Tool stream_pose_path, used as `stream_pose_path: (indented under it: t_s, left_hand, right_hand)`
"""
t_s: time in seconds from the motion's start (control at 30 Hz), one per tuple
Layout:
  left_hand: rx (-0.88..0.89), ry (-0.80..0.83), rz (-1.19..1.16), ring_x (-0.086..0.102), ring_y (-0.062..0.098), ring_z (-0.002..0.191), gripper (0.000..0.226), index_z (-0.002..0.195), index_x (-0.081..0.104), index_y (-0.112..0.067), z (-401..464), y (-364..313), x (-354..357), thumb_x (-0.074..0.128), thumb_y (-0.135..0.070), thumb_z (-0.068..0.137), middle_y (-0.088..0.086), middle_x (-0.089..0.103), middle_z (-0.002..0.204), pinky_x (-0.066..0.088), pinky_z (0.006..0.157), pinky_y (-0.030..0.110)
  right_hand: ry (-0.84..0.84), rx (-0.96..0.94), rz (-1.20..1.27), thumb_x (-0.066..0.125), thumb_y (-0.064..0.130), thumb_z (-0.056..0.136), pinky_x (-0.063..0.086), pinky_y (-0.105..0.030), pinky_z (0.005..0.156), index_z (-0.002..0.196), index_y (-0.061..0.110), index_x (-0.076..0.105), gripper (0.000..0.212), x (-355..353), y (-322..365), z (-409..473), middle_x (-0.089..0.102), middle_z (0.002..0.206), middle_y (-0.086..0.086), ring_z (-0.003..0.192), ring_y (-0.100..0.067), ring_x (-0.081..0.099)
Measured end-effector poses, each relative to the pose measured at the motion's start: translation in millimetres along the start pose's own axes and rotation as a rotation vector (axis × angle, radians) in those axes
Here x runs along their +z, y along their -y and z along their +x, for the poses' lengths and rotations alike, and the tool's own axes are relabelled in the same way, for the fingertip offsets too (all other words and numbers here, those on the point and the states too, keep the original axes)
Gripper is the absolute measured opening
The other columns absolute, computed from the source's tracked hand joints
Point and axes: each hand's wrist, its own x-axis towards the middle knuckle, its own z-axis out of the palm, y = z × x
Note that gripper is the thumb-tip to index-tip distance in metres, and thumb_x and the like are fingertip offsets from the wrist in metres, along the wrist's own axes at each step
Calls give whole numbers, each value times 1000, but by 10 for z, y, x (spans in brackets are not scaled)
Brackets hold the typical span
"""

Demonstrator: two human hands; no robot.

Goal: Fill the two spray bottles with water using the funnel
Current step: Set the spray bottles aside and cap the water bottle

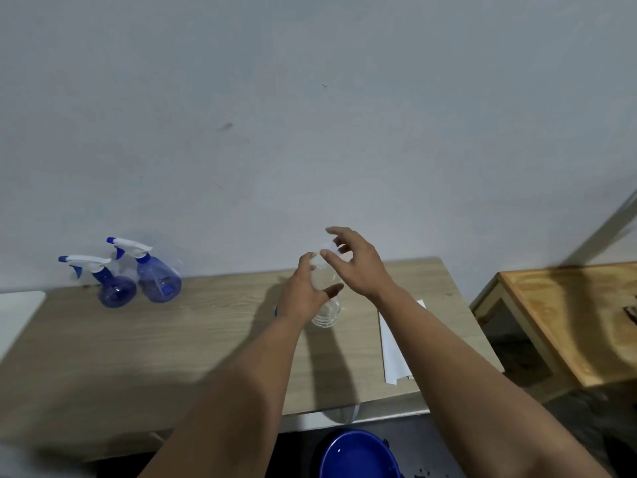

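Observation:
Two blue spray bottles with white and blue trigger heads stand at the table's back left, one (115,288) in front-left and the other (157,276) behind-right, both upright and closed. A clear plastic water bottle (327,312) stands upright mid-table. My left hand (305,291) is wrapped around its upper body. My right hand (358,262) is above its top, thumb and fingers pinching a small pale cap (329,250) at the bottle's mouth. I see no funnel; a small blue edge (275,310) peeks out behind my left wrist.
The light wooden table (206,339) stands against a pale wall. A folded white paper (394,353) lies at its right. A blue basin (358,455) sits on the floor below the front edge. A second wooden table (568,315) stands at the right. A white surface (17,312) is at left.

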Motion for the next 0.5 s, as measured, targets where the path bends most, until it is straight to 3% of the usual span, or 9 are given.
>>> stream_pose_path:
  t_s: [0.13,0.3,0.43,0.5]
  left_hand:
    - [-10,-19,-1,59,16,123,89,142,28,-45,17,-2,34,79,-63,71,-14,55,140,51,93,35]
    - [12,-25,-26,57,12,128,96,144,25,-46,36,62,35,77,-67,66,-15,55,141,53,97,40]
    - [54,67,51,63,20,118,109,148,21,-46,89,201,-50,80,-68,59,-14,47,147,60,79,47]
    - [48,90,127,58,24,125,117,154,17,-40,115,399,-62,83,-63,59,-10,41,153,57,90,49]
  right_hand:
    - [-88,32,78,80,33,93,45,-21,79,112,25,73,22,84,-41,-32,68,116,13,105,-8,64]
    - [-188,65,109,82,41,88,54,-31,88,101,26,66,25,220,-50,-12,70,109,15,104,-11,66]
    - [-192,100,149,82,45,85,57,-37,94,108,32,66,31,321,-158,-35,71,110,17,109,-6,67]
    - [-194,141,194,86,47,82,57,-39,98,112,34,66,38,393,-244,-59,71,111,19,110,-6,66]
